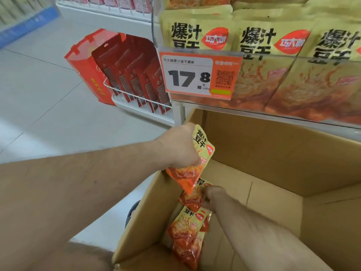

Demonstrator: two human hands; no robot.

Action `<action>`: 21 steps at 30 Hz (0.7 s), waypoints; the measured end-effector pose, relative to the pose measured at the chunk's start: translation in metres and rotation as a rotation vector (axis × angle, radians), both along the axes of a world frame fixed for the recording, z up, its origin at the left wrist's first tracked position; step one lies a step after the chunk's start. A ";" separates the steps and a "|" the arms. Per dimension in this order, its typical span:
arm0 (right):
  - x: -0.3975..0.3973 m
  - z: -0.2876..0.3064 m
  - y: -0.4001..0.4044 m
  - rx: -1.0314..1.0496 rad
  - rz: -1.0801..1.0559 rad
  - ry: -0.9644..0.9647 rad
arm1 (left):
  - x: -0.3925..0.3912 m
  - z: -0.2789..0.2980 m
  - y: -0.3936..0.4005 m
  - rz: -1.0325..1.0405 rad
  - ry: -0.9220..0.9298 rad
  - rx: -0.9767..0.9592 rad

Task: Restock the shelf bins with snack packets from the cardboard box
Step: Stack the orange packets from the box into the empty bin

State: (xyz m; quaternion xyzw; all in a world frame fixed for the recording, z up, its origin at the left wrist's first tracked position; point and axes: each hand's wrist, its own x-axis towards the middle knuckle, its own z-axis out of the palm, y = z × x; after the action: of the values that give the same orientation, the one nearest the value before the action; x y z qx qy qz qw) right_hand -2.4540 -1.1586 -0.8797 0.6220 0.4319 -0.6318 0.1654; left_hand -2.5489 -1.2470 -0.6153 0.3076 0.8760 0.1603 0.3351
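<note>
An open cardboard box (273, 153) stands below the shelf. My left hand (179, 145) grips a yellow and orange snack packet (197, 159) above the box's left wall. Deeper inside the box, my right hand (213, 196) grips another packet (192, 199) of the same kind. A third packet (187, 233) leans against the box's left wall below it. The shelf bin (273, 116) above the box is full of matching yellow packets (273, 55) standing upright behind a clear front lip.
An orange price tag (199, 75) reading 17.8 hangs on the bin's front left. To the left, a white wire basket (140, 102) holds red packets, with a red gift bag (88, 65) beside it on the grey tiled floor.
</note>
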 end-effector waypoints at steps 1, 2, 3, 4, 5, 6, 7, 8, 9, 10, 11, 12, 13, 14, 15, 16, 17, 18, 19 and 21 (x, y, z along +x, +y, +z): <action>-0.003 -0.002 0.000 0.048 0.031 0.003 | -0.001 -0.001 0.000 0.011 -0.013 0.011; -0.005 -0.002 -0.001 0.094 0.053 0.000 | -0.002 -0.001 0.000 0.021 -0.032 0.026; -0.005 -0.002 -0.001 0.150 0.065 -0.016 | -0.002 -0.001 -0.001 0.034 -0.063 0.048; -0.002 0.000 0.000 0.194 0.077 -0.027 | -0.004 -0.001 -0.001 0.060 -0.106 0.076; 0.002 0.002 0.001 0.228 0.068 -0.016 | -0.005 -0.002 -0.003 0.094 -0.159 0.104; 0.007 0.005 0.007 0.247 0.046 0.025 | -0.006 -0.001 -0.003 0.122 -0.210 0.134; 0.013 0.009 0.010 0.247 0.051 0.066 | -0.007 -0.002 -0.004 0.149 -0.259 0.144; 0.019 0.026 0.015 0.282 0.067 0.099 | -0.007 0.000 -0.005 0.165 -0.299 0.158; 0.027 0.048 0.022 0.334 0.091 0.123 | -0.008 0.003 -0.006 0.177 -0.336 0.170; 0.037 0.074 0.027 0.387 0.117 0.148 | -0.007 0.006 -0.008 0.188 -0.373 0.188; 0.048 0.103 0.032 0.438 0.156 0.174 | -0.006 0.009 -0.009 0.197 -0.408 0.204; 0.059 0.131 0.036 0.483 0.197 0.202 | -0.005 0.013 -0.011 0.206 -0.438 0.223; 0.072 0.155 0.041 0.518 0.225 0.238 | -0.004 0.016 -0.013 0.215 -0.451 0.235; 0.085 0.183 0.044 0.535 0.249 0.271 | -0.003 0.019 -0.016 0.214 -0.452 0.244; 0.099 0.208 0.047 0.521 0.244 0.304 | -0.001 0.022 -0.018 0.208 -0.457 0.246; 0.112 0.232 0.047 0.486 0.225 0.347 | 0.001 0.025 -0.020 0.207 -0.471 0.252; 0.123 0.254 0.046 0.444 0.204 0.396 | 0.005 0.030 -0.021 0.208 -0.493 0.262; 0.131 0.275 0.044 0.407 0.181 0.451 | 0.008 0.035 -0.022 0.210 -0.520 0.284; 0.137 0.292 0.042 0.382 0.157 0.502 | 0.013 0.040 -0.021 0.217 -0.550 0.310; 0.141 0.315 0.037 0.370 0.130 0.580 | 0.027 0.054 -0.016 0.223 -0.625 0.373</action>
State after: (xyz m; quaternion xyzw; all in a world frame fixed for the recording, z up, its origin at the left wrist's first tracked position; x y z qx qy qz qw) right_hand -2.3128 -1.1217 -0.5643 0.4074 0.6069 -0.6812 -0.0397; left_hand -2.5222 -1.2632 -0.5616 0.2024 0.7155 0.4384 0.5049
